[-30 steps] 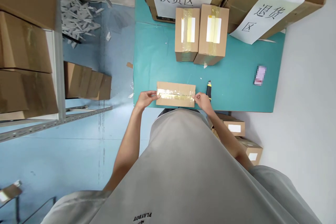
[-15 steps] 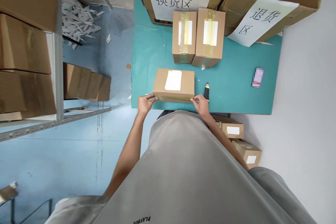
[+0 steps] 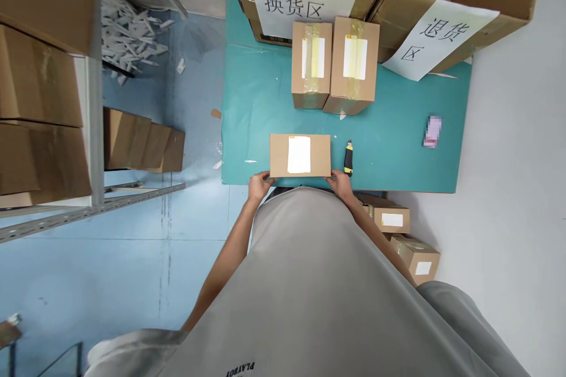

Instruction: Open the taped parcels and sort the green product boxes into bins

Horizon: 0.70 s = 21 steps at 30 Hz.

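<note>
A brown cardboard box (image 3: pixel 278 154) with a white label (image 3: pixel 299 155) on its upper face lies near the front edge of the green table, close to my body. My left hand (image 3: pixel 260 185) pinches its near left corner. At the near right corner, the fingers of my right hand (image 3: pixel 341 183) are closed on the same box. The box's near side is hidden from the camera. A black and yellow utility knife (image 3: pixel 348 159) lies just right of the box, beyond my right hand, untouched.
Two taped cartons (image 3: pixel 311 97) (image 3: pixel 349 105) stand behind the box. Two large open boxes (image 3: pixel 374 0) (image 3: pixel 490 23) with paper signs line the table's back. A blurred pink item (image 3: pixel 432 131) lies right. Shelving (image 3: pixel 96 88) with cartons rises left; labelled boxes (image 3: pixel 400 219) sit below the table's right front.
Both hands have kept hold of the box while it shifted slightly right and nearer and turned square to the table edge. Its taped near side has gone out of sight.
</note>
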Tool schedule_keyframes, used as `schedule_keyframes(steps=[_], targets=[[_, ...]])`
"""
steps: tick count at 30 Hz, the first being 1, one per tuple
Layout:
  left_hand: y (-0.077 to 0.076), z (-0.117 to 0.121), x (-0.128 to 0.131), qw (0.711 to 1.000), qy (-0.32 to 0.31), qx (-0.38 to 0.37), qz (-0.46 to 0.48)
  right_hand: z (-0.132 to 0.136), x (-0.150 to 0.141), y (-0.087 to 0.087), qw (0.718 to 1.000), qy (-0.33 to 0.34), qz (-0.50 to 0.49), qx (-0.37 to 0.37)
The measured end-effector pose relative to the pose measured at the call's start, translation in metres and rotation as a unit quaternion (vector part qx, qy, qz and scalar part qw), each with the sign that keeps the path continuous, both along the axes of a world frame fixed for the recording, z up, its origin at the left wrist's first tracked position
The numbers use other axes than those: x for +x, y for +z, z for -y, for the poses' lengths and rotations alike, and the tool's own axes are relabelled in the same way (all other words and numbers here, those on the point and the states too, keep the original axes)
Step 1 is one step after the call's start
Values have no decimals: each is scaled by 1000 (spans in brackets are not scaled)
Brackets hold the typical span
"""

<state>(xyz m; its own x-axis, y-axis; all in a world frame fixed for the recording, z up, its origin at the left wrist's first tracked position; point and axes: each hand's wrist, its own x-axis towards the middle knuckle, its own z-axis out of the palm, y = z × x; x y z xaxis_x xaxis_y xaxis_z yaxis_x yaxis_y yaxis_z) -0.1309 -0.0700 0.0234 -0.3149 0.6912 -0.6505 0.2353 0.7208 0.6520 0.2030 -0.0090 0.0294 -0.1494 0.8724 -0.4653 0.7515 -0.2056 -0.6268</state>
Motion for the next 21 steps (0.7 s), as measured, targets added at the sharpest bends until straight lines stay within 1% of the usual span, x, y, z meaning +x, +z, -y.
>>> schedule_keyframes(steps=[2,5,7,9,12,15,18,21], targets=[[8,-6,-3,1000,9,17,4,-6,-1,9,999,-15,-28,7],[24,-22,-12,997,27,74,-11,-21,-4,26,996,-45,-67,39],[36,-36,-20,993,21,109,-39,-32,-8,36,994,-62,-65,64],[46,-49,-26,990,0,121,-71,-41,-13,41,994,-67,-48,74],[55,-64,-31,991,-14,79,-108,-52,-22,38,994,-77,-21,70],[57,-82,-32,990,-8,45,-130,-68,-30,31,991,-107,1,76],[56,-113,-32,985,-24,43,-166,-99,-34,24,990,-106,26,93],[54,-153,-34,979,-48,31,-196,-138,-37,18,992,-96,36,78]])
